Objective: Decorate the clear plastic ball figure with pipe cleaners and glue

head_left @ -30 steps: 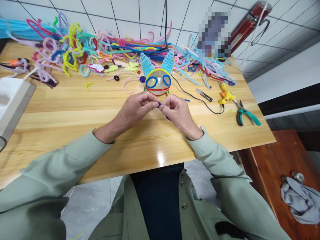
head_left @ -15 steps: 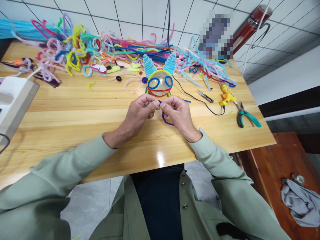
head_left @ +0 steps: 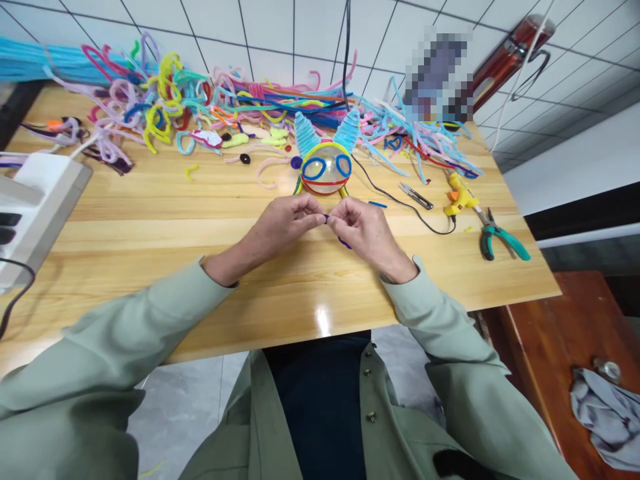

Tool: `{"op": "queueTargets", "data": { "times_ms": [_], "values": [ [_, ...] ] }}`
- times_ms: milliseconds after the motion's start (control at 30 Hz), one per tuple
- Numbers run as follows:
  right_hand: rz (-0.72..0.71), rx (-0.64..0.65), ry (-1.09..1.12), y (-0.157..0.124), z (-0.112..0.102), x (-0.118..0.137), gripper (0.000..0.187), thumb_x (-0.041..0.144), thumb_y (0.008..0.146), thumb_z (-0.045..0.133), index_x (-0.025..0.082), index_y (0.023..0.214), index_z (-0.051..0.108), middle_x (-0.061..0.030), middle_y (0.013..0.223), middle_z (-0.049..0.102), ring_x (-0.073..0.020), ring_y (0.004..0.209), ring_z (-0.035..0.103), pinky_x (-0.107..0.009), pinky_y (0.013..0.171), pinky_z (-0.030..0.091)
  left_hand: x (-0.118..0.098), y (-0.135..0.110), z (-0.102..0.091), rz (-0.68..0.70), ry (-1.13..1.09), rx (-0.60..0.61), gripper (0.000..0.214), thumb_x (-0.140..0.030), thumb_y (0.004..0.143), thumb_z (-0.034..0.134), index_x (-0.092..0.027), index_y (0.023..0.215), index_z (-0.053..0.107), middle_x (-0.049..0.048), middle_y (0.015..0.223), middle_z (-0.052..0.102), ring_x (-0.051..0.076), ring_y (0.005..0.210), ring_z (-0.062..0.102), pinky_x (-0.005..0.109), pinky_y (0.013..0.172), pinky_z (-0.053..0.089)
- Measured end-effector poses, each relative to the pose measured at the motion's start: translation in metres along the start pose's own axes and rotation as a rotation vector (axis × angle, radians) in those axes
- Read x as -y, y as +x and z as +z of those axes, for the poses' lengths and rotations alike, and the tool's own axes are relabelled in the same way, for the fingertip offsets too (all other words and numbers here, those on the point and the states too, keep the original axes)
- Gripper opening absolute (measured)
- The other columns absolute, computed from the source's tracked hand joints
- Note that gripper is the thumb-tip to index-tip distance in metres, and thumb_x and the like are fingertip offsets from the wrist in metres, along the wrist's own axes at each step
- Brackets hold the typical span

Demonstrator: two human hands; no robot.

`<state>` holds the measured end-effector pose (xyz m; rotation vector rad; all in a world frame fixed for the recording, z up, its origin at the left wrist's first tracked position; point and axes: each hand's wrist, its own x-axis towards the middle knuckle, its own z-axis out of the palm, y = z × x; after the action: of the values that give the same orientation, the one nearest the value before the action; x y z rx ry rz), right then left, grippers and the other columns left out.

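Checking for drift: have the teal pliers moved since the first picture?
No. The teal pliers sit the same against the table corner; only the camera view shifted.

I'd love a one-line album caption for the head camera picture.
Left fingers and right fingers pinch a purple strip near a blue-eared figure on a wood-grained table.

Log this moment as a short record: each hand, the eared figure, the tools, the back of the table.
left hand: fingertips pinching a purple strip
right hand: pinching the same strip close to the left fingertips
figure: upright just beyond the hands, light-blue ears
tools, to the right: snips, yellow glue gun, teal-handled pliers
back of table: heap of coloured fuzzy strips
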<state>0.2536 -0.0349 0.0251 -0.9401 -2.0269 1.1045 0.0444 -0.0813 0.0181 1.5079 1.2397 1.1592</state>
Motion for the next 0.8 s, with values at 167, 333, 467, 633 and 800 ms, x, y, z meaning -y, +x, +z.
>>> {"op": "queueTargets", "data": {
  "times_ms": [167,333,467,633,800],
  "values": [
    [-0.041,-0.027,-0.025,-0.001,0.002,-0.003,0.023,0.039,0.100,0.074,0.023,0.085,0.066,0.0009,0.075,0.065,-0.0149,0.070,0.055,-0.029,0.062,0.040,0.000,-0.002,0.002,0.040,0.105,-0.058,0.014,-0.031,0.090,0.077,-0.020,0.081,0.075,-0.0015,0.067,0.065,0.015,0.065,0.053,0.028,0.061,0.037],
    [0.019,-0.057,0.081,-0.003,0.008,-0.003,0.032,0.053,0.102,0.075,0.024,0.091,0.069,0.0026,0.072,0.064,-0.0135,0.065,0.053,-0.028,0.059,0.041,0.001,-0.006,0.012,-0.012,-0.107,-0.129,0.022,-0.040,0.090,0.080,-0.021,0.083,0.072,-0.0020,0.064,0.061,0.014,0.059,0.050,0.029,0.057,0.039],
    [0.031,-0.110,0.103,-0.003,0.013,-0.002,0.036,0.057,0.097,0.080,0.024,0.090,0.069,0.0012,0.076,0.068,-0.0138,0.068,0.058,-0.028,0.060,0.043,0.003,-0.009,0.021,-0.045,-0.202,-0.195,0.027,-0.044,0.087,0.083,-0.020,0.084,0.071,-0.0020,0.065,0.061,0.013,0.057,0.050,0.028,0.055,0.040],
    [0.036,-0.178,0.111,-0.004,0.016,-0.001,0.038,0.057,0.095,0.081,0.024,0.086,0.066,0.0036,0.070,0.062,-0.0128,0.064,0.053,-0.028,0.060,0.042,-0.002,-0.012,0.027,-0.088,-0.264,-0.196,0.027,-0.043,0.086,0.082,-0.020,0.086,0.068,-0.0032,0.062,0.060,0.012,0.056,0.051,0.026,0.055,0.041],
    [0.052,-0.143,0.083,-0.003,0.010,-0.001,0.040,0.058,0.094,0.082,0.024,0.084,0.064,0.0035,0.070,0.060,-0.0126,0.064,0.050,-0.027,0.058,0.039,-0.005,-0.003,0.009,-0.001,-0.084,-0.041,0.024,-0.043,0.092,0.075,-0.019,0.089,0.075,-0.0014,0.068,0.063,0.014,0.060,0.051,0.028,0.058,0.039]
  ]
}}
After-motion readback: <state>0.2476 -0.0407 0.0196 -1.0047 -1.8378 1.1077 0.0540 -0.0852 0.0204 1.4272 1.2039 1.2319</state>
